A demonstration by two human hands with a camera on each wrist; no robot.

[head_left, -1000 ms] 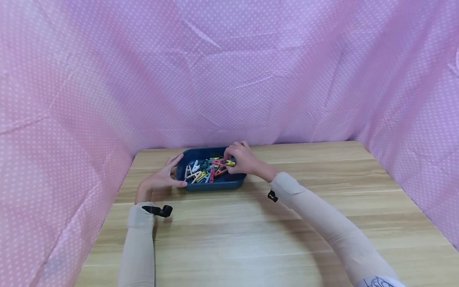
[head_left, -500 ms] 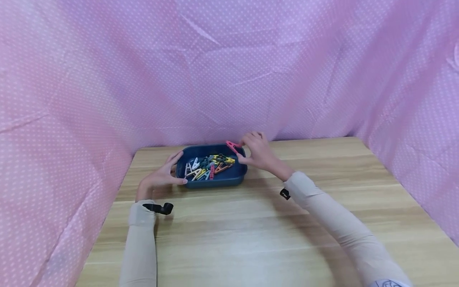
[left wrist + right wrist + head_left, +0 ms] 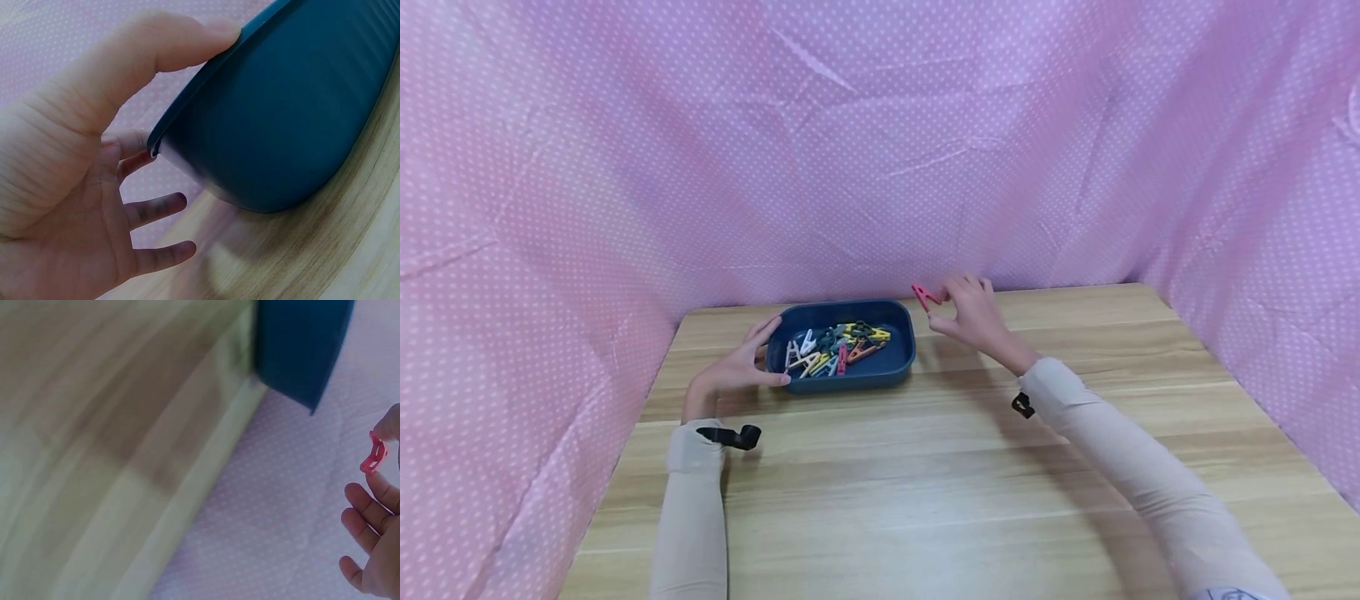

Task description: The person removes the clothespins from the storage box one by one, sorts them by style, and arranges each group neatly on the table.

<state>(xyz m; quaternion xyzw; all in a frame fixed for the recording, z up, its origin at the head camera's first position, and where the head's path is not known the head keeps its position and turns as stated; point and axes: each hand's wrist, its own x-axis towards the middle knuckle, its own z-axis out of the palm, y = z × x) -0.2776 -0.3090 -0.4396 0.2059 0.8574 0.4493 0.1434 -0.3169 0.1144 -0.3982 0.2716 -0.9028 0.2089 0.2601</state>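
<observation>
A dark blue plastic bin [image 3: 850, 382] stands near the back of the table with several coloured plastic clothespins [image 3: 838, 346] in it. My left hand [image 3: 739, 367] holds the bin's left end between thumb and forefinger; the left wrist view shows the thumb on the rim [image 3: 234, 44] and the other fingers spread apart from the wall. To the right of the bin, my right hand [image 3: 976, 315] pinches a pink-red clothespin [image 3: 922, 295] above the table. In the right wrist view this clothespin [image 3: 374, 455] sits between thumb and forefinger, the other fingers loosely bent.
The wooden table [image 3: 880, 492] runs forward and to the right of the bin. Pink dotted cloth [image 3: 880, 167] hangs behind the table's back edge and along both sides. A small black camera mount [image 3: 733, 436] is strapped to each wrist.
My right hand has lifted the pink-red clothespin out of the bin and moved it to the right, past the rim. The left hand and the bin have stayed in place.
</observation>
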